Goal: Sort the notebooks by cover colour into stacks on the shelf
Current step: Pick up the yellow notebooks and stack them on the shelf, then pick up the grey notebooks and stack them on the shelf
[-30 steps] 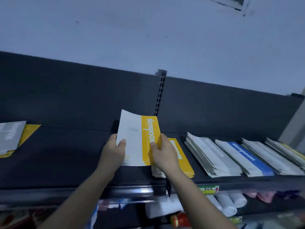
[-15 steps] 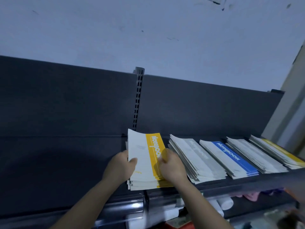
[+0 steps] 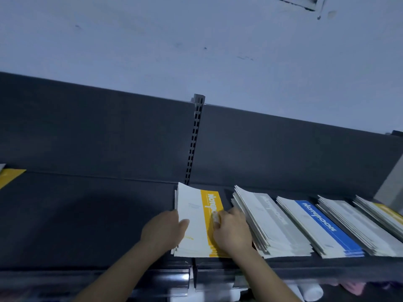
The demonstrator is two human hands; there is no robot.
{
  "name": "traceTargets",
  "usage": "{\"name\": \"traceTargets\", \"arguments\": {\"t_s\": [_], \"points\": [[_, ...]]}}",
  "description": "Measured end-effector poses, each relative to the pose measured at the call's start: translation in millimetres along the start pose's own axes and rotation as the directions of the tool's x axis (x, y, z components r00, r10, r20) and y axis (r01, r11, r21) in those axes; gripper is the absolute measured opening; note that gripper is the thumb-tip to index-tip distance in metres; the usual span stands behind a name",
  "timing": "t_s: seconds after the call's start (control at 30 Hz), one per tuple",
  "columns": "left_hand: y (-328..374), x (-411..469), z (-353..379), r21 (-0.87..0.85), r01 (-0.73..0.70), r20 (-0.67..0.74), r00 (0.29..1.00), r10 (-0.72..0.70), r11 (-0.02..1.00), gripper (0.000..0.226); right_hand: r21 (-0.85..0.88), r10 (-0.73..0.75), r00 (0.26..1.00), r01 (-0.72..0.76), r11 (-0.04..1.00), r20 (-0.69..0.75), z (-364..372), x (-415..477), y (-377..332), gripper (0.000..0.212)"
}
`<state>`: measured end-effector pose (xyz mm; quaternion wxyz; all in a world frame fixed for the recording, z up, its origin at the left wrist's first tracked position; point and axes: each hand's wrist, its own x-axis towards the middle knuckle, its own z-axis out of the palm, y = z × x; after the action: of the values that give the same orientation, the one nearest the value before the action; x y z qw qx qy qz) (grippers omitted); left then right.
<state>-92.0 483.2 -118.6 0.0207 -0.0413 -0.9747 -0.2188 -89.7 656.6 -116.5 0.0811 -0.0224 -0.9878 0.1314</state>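
Note:
A white notebook with a yellow stripe [image 3: 196, 216] lies on top of a stack of like notebooks at the middle of the dark shelf [image 3: 87, 214]. My left hand [image 3: 162, 231] grips the stack's left edge, thumb on the top cover. My right hand [image 3: 232, 231] holds its right side, thumb on the yellow stripe. To the right stand a grey-striped stack [image 3: 268, 221], a blue-striped stack [image 3: 316, 223], another grey stack [image 3: 353, 223] and a yellow-striped one [image 3: 386, 211] at the frame edge.
A yellow cover [image 3: 11, 175] shows at the shelf's far left. A slotted upright post [image 3: 195, 138] splits the dark back panel behind the stack. Below the shelf lip, white rolls [image 3: 309, 292] lie on a lower shelf.
Both hands carried the yellow-striped notebook from the air down onto the yellow stack. It now lies flat there, and both hands hold the stack's sides.

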Motion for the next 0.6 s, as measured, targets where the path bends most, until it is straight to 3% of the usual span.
{"name": "traceTargets", "arguments": {"t_s": [0.07, 0.2, 0.4, 0.6], "points": [[-1.4, -4.9, -9.4, 0.023, 0.016, 0.003, 1.000, -0.016, 1.000, 0.040, -0.045, -0.077, 0.996, 0.075, 0.996, -0.036, -1.9, 0.3, -7.7, 0.036], [-25.3, -15.5, -33.1, 0.165, 0.056, -0.136, 0.990, -0.033, 0.985, 0.038, 0.021, -0.268, 0.945, 0.277, 0.961, -0.188, -4.1, 4.0, -35.6, 0.032], [-77.5, -52.6, -75.2, 0.410, 0.221, -0.249, 0.960, -0.124, 0.885, 0.036, -0.044, -0.562, 0.820, 0.561, 0.827, -0.108, -3.3, 7.3, -106.7, 0.037], [-141.1, -95.1, -114.1, 0.481, 0.408, -0.299, 0.908, -0.292, 0.776, 0.035, -0.096, -0.714, 0.701, 0.711, 0.697, 0.008, 13.4, -4.5, -187.2, 0.041]]}}
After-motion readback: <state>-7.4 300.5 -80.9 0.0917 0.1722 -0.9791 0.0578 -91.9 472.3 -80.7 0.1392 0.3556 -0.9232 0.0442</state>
